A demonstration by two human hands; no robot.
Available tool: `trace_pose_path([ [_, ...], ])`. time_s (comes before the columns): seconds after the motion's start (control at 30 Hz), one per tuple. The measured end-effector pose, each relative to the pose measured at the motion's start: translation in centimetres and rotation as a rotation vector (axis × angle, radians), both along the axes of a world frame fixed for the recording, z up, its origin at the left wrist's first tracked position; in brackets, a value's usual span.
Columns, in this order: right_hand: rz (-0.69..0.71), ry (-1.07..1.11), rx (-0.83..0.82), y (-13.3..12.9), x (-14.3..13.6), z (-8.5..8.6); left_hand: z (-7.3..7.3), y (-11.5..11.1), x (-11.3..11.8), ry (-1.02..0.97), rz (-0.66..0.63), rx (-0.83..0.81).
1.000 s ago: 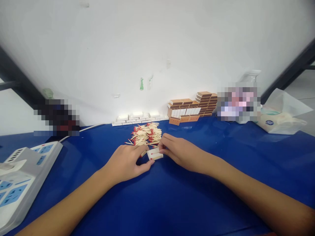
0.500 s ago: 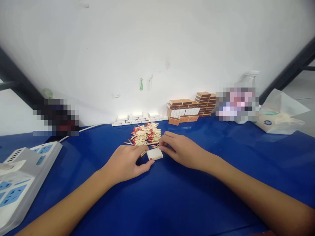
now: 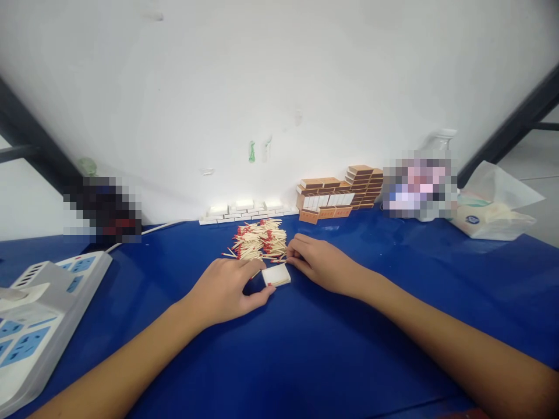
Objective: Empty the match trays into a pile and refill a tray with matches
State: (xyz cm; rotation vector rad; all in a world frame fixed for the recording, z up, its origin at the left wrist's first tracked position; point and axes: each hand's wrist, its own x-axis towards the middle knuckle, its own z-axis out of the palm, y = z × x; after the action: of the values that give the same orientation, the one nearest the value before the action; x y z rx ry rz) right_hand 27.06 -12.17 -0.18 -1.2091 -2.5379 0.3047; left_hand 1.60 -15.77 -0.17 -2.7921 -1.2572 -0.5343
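A small white matchbox tray [image 3: 276,274] lies on the blue table, with a few matches along its near side. My left hand [image 3: 227,291] grips the tray's left end between thumb and forefinger. Just behind the tray is a pile of red-tipped matches [image 3: 261,238]. At the right edge of that pile, my right hand [image 3: 317,263] has its fingertips pinched together beside some matches; what they hold, if anything, is too small to make out.
White trays [image 3: 244,212] are stacked along the wall, with brown matchboxes [image 3: 325,201] to their right. A power strip [image 3: 52,308] stands at the left. A tissue pack [image 3: 489,220] and a blurred object [image 3: 417,183] are at the back right.
My right hand has shifted slightly to the right, its fingertips still near the matches. My left hand remains at the tray. The view has moved very slightly.
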Motion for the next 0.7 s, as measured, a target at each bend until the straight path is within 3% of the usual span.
trace_pose_path([
  [0.37, -0.005, -0.095, 0.029, 0.24, 0.7, 0.27, 0.09, 0.06, 0.03, -0.014, -0.005, 0.003],
  [0.7, 0.007, -0.041, -0.032, 0.16, 0.26, -0.09, -0.03, 0.16, 0.04, -0.009, -0.009, 0.016],
])
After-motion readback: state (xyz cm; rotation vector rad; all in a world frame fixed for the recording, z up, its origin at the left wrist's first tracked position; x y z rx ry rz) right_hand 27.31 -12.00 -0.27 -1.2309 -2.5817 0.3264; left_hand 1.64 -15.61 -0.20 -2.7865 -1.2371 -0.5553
